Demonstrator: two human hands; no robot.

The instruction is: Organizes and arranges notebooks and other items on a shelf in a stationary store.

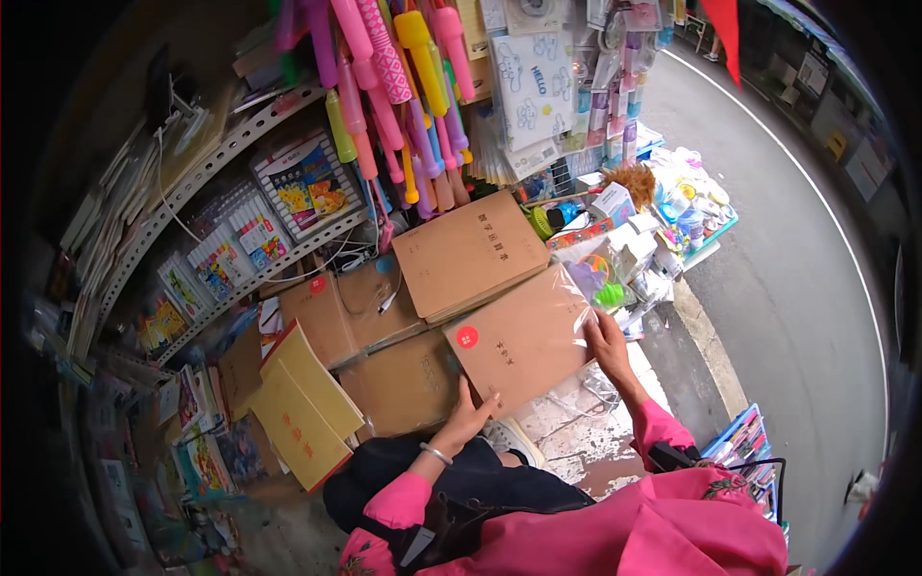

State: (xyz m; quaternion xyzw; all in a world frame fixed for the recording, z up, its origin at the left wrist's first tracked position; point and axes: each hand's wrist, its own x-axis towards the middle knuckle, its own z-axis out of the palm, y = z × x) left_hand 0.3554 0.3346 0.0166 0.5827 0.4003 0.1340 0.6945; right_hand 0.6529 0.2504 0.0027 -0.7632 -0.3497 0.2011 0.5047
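Note:
A pack of brown paper-covered notebooks (523, 336) in clear plastic, with a red round sticker at one corner, is held tilted between my two hands. My left hand (469, 415) grips its near left corner, thumb on the cover. Closed on its right edge is my right hand (609, 348); its fingers are partly hidden under the pack. Just behind lies a stack of similar brown notebooks (469, 250). More plastic-wrapped brown packs (399, 389) lie left of the held one. A yellow booklet (303, 413) with a red edge rests nearer, beside my knee.
Perforated metal shelves (226, 271) with marker sets (309, 184) stand on the left. Colourful plastic tubes (384, 77) and packaged goods (533, 91) hang at the back. A pile of small goods (663, 226) sits by the road, and a blue crate (744, 446) stands to the right.

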